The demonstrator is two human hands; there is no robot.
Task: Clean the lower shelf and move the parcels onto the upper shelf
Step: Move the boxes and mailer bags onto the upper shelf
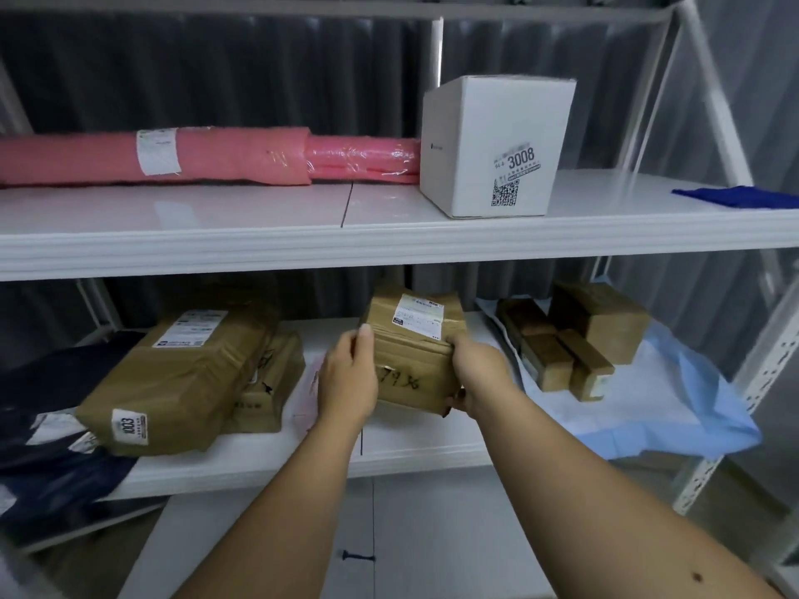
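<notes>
Together, left hand (348,373) and right hand (477,373) clasp the brown parcel (413,339) by its sides.

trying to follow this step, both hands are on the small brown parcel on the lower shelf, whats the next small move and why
Probably lift the small brown parcel up and out, then set it on the upper shelf. The left hand and right hand already grip its two sides, and the shelf above shows bare white surface in front of the pink roll, left of the white box.
</notes>
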